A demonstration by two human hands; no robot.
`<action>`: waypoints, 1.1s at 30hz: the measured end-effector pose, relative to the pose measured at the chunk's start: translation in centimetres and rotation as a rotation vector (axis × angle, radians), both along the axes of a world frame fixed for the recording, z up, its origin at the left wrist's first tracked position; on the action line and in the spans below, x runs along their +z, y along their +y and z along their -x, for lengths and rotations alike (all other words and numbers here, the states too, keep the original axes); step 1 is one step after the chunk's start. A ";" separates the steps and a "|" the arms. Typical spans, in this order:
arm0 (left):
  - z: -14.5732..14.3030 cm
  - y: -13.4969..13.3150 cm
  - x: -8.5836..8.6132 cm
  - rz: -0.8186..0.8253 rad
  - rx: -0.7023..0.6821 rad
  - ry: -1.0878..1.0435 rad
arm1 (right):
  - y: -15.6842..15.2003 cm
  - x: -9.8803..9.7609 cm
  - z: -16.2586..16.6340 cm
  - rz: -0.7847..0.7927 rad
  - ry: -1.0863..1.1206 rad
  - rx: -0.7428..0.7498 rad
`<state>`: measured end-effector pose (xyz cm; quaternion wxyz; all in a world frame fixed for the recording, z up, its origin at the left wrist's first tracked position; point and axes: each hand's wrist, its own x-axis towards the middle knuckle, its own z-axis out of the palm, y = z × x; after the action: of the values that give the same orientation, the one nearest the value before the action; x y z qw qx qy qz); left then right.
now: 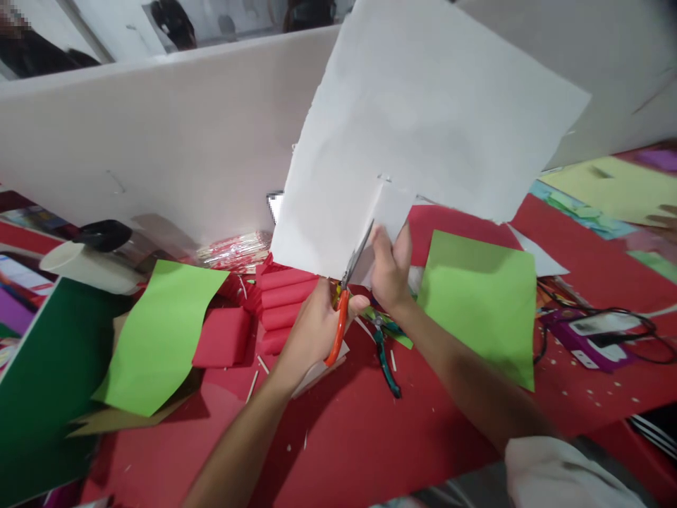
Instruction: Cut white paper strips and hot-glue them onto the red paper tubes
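Red-covered table (pixel 349 451), white partition (pixel 132 155) rising along its far side. Large white sheet (pixel 428 106) held up above the near middle of the table, one edge rough, a narrow flap at its lower edge partly separated from the rest. Scissors (pixel 343 310) with orange handles at the lower edge of the sheet, blades pointing up along the flap; whether the blades are apart or together, cannot tell. Left hand (pixel 312 317) clamped round the handles, thumb to the right. Right hand (pixel 388 282) pinching the flap, thumb and fingers together on the paper.

Just below the hands: teal-handled pliers (pixel 381 346) on the table, thin offcuts scattered near. Left of them, red rolls (pixel 285 310) side by side, then a red block (pixel 222 339), and a left green sheet (pixel 159 339) lying over brown card. Right green sheet (pixel 481 303) beside the right forearm. Farther right, a purple device (pixel 592 339) with black cable. Far left, a cream cylinder (pixel 89 268) near the partition.
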<state>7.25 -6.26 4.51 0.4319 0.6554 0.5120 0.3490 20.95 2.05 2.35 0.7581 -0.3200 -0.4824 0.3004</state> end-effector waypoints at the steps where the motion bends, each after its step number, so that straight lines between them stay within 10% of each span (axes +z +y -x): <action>1: -0.1 -0.1 0.1 0.010 0.003 0.009 | -0.2 0.1 0.1 0.007 0.001 0.009; 33: 0.1 0.8 -0.8 -0.050 0.060 0.097 | -0.1 -1.0 0.5 0.085 0.009 -0.085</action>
<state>7.18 -5.49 3.74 0.3794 0.6663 0.5431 0.3422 20.41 1.98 1.38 0.7580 -0.3706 -0.4519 0.2895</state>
